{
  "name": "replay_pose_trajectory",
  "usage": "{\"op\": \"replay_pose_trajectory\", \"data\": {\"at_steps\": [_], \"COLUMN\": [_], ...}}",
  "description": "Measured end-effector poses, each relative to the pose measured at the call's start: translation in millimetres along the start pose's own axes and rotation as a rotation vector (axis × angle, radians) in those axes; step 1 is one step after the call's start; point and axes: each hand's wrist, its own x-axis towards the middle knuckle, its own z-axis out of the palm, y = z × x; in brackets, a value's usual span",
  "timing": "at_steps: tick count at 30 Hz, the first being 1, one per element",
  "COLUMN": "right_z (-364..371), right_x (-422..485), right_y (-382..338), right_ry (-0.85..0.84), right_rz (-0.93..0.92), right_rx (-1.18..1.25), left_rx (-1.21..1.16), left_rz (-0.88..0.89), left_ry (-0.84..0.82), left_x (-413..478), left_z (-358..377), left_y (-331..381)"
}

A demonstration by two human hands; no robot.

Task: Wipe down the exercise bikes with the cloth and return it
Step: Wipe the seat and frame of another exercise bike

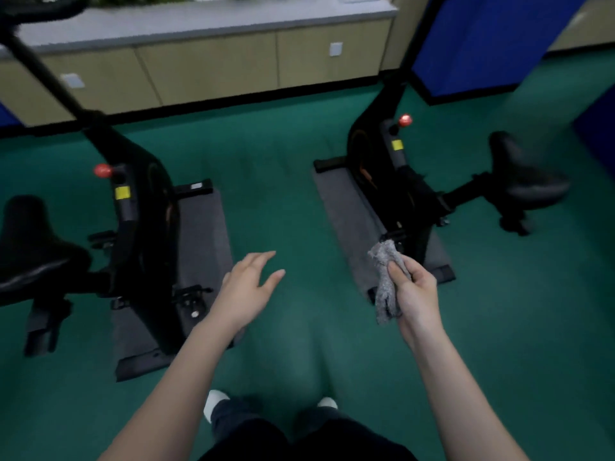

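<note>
Standing between two bikes [392, 181]: right hand [416, 294] pinches bunched cloth [386, 284] (ready to wipe), left hand [246, 291] spread, empty, for balance.

Dim, soft, motion-blurred view, edges wide-angle warped

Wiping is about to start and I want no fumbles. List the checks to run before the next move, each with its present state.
1. Crumpled grey cloth in hand: ok, the right hand grips it.
2. Left hand free: ok, fingers spread, holding nothing.
3. Black exercise bike on the right near the cloth: ok, probably; contact cannot be told.
4. Cloth damp or clean: cannot tell.
5. Black exercise bike on the left already wiped: cannot tell.
</note>
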Motion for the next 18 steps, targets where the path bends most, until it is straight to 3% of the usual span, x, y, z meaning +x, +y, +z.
{"op": "replay_pose_trajectory", "data": {"at_steps": [8, 18], "right_z": [-124.9, -187.4], "right_x": [12.4, 69.3], "right_y": [-17.2, -39.6], "right_ry": [0.229, 0.413], "right_rz": [0.011, 0.015], "right_rx": [0.093, 0.166], "left_rx": [0.05, 0.045], "left_rz": [0.156, 0.293], "left_ry": [-0.134, -0.249], "left_x": [35.3, 126.6], "left_z": [64.3, 119.5], "left_y": [103.0, 184.1]}}
